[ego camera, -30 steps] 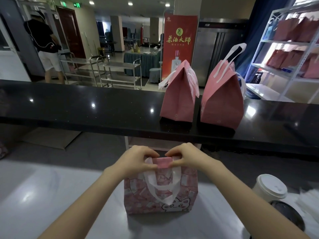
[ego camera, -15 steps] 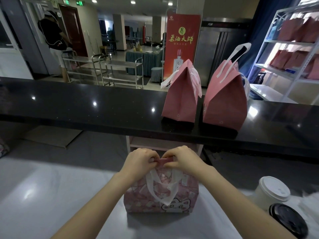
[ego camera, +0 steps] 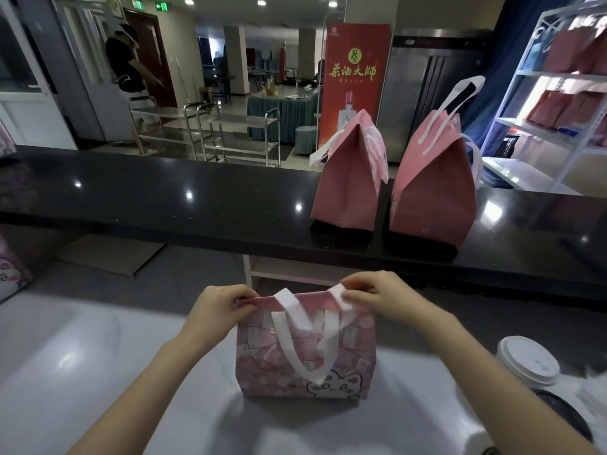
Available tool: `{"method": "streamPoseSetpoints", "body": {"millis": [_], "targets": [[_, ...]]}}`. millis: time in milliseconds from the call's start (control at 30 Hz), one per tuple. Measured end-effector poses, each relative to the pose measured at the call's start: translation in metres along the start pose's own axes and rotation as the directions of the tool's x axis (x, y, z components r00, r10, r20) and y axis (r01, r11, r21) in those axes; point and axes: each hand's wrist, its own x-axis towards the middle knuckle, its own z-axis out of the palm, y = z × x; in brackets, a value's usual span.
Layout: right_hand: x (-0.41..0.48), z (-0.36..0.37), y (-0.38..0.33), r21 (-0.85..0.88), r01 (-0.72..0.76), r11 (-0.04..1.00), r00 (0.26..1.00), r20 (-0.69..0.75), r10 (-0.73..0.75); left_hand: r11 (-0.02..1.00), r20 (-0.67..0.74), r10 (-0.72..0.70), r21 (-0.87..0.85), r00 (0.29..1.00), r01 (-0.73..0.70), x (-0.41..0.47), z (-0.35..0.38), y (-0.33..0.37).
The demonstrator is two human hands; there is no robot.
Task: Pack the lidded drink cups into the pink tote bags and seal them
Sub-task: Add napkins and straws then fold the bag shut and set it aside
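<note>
Sealing step underway on the pink tote bag (ego camera: 305,356), lower centre of frame, upright on the white bench (ego camera: 82,356). Change vs half a second ago: both hands were bunched at the middle of the top edge, now they've slid apart. Left grip (ego camera: 223,307) pinches the left end of the closed rim and right grip (ego camera: 377,297) pinches the right end, fingers curled over the fabric on both. Reads as pressing the closure from centre outward, so I'd call this bag nearly sealed. Contents are hidden, so can't tell if a cup is inside. White handle (ego camera: 300,336) hangs down over the front face, with its upper loop right at the right grip; it could get caught in the seam. Upper right, on the black bench (ego camera: 164,198): a closed pink bag (ego camera: 348,185) and a taller closed bag (ego camera: 433,192), side by side with a narrow gap. Lower right: white lidded cup (ego camera: 528,362) on the bench, near the right forearm and unpacked, so at least one more bag to go. It's an elbow-knock risk on pull-back. Below it is a dark round object (ego camera: 565,421); can't tell what it is. Far left edge: part of another patterned bag (ego camera: 10,277). Background: red banner (ego camera: 356,77), shelf rack (ego camera: 558,133) at right holding more pink bags, person (ego camera: 131,70) upper left, well clear.
</note>
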Motion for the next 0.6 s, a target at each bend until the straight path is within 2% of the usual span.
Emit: {"method": "streamPoseSetpoints", "body": {"millis": [100,333,500,600], "targets": [[-0.006,-0.014,0.013,-0.016,0.002,1.0,0.999,0.044,-0.001,1.0,-0.046,-0.027,0.002,0.999,0.027,-0.006,0.001,-0.002],[0.012,0.01,0.01,-0.158,0.052,0.986,0.985,-0.152,-0.076,0.998,-0.113,-0.059,-0.016,0.992,0.057,-0.027,-0.006,0.002],[0.03,0.033,0.0,-0.093,0.138,0.986,0.965,-0.213,-0.155,0.995,-0.241,-0.099,-0.004,0.966,0.101,-0.054,-0.015,0.002],[0.038,0.048,-0.008,-0.023,0.158,0.987,0.964,-0.213,-0.16,0.986,-0.352,-0.16,-0.013,0.922,0.166,-0.078,-0.016,0.004]]}}
